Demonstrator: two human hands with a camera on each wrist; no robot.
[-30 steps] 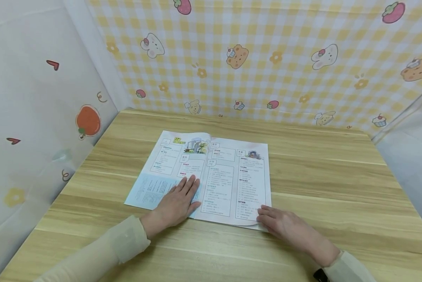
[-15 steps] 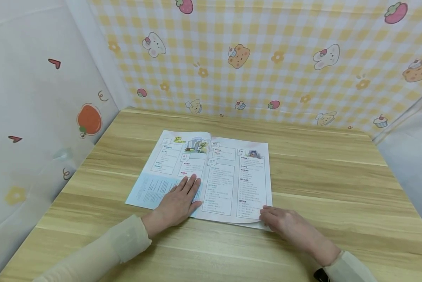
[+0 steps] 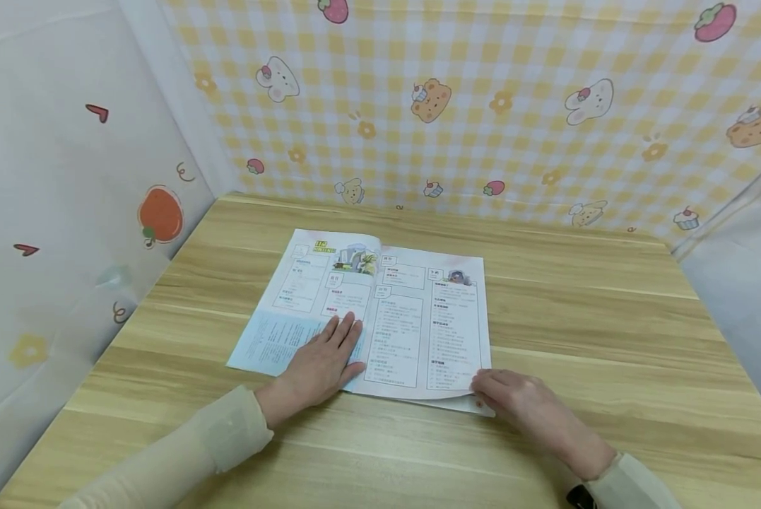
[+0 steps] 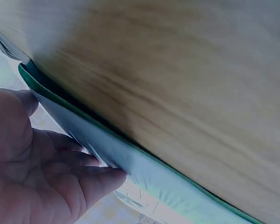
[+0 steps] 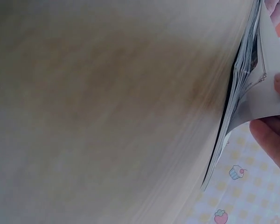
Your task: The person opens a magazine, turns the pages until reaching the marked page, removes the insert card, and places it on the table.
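An open magazine (image 3: pixel 396 346) lies on the wooden table, showing a printed contents spread with a light blue block at lower left. My left hand (image 3: pixel 319 364) rests on the left page near the fold, fingers extended. In the left wrist view this hand (image 4: pixel 42 177) lies against the paper beside the magazine's green edge (image 4: pixel 135 149). At the lower right corner, my right hand (image 3: pixel 526 406) pinches the right page. From the right wrist, the lifted page (image 5: pixel 266 100) curves away from the stack, with thumb and fingers (image 5: pixel 270 140) on opposite sides of it.
Wooden tabletop (image 3: pixel 609 332) surrounds the magazine. A yellow checked cloth (image 3: pixel 456 141) with cartoon prints hangs behind the table. On the left stands a white printed sheet (image 3: pixel 68 177).
The right page's lower corner has risen with my right hand, baring more of the page beneath. The left page's upper edge has lifted slightly. My left hand stays in place.
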